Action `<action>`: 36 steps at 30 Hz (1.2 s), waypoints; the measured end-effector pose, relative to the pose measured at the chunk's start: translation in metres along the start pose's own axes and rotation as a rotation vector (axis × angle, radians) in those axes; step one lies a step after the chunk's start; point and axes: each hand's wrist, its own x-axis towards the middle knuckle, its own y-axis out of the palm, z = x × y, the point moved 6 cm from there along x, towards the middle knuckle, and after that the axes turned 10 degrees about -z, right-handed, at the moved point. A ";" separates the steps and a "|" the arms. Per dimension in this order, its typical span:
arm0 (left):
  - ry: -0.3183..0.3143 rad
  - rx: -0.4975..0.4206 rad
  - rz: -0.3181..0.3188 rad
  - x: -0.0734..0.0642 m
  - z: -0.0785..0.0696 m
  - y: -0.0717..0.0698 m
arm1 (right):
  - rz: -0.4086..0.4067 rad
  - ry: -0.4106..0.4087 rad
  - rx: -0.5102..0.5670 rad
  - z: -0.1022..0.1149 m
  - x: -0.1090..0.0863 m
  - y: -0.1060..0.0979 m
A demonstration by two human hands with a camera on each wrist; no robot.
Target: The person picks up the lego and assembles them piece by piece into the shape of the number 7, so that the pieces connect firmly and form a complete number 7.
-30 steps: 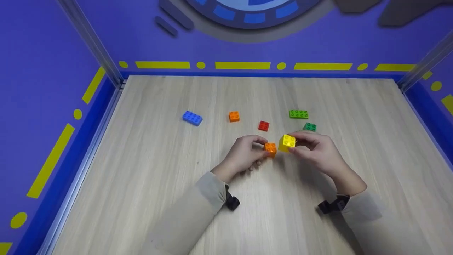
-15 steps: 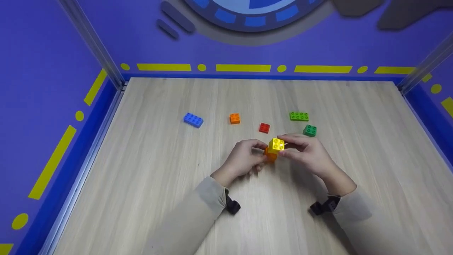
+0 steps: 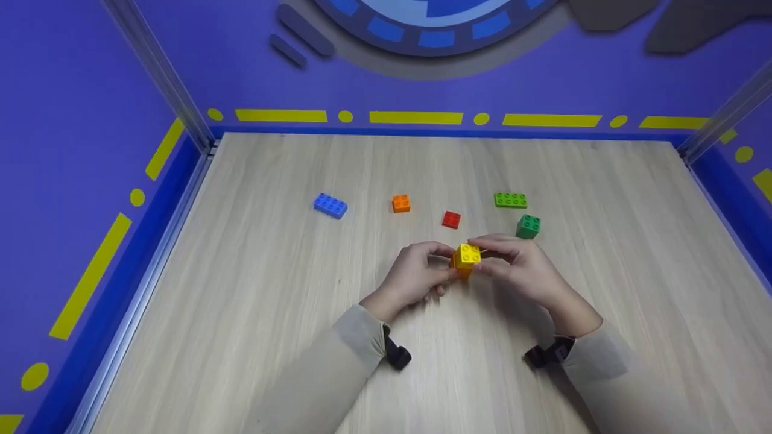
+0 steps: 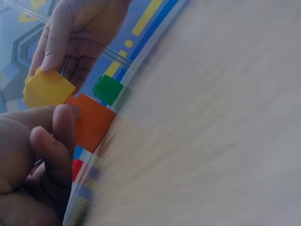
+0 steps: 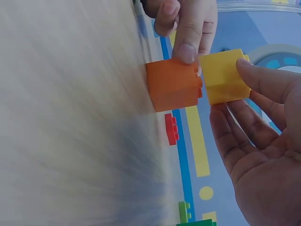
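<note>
My left hand [image 3: 416, 274] pinches an orange brick [image 5: 173, 85] low at the tabletop, its studs facing up. In my right hand [image 3: 522, 265] is a yellow brick [image 3: 468, 256], held between thumb and fingers. The yellow brick sits right over the orange one and hides most of it in the head view. In the right wrist view a narrow gap shows between the orange studs and the yellow brick's underside, and the yellow brick is slightly tilted. The left wrist view also shows the yellow brick [image 4: 48, 89] close above the orange brick [image 4: 93, 121].
Beyond the hands lie a blue brick [image 3: 330, 205], a second orange brick [image 3: 401, 204], a flat red brick [image 3: 451, 219], a light green brick [image 3: 511, 200] and a dark green brick [image 3: 528, 226]. Blue walls [image 3: 422, 90] edge the wooden table [image 3: 271, 259].
My right hand has moved left and down with the yellow brick, from beside the orange brick to right above it. My left hand keeps its hold in the same spot.
</note>
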 end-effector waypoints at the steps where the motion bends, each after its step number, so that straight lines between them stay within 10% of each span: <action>1: 0.002 0.002 -0.001 0.000 0.000 0.000 | 0.000 0.002 -0.006 0.000 0.000 0.000; 36: 0.039 0.016 -0.015 0.000 0.000 0.000 | -0.094 0.033 0.025 -0.005 -0.001 0.017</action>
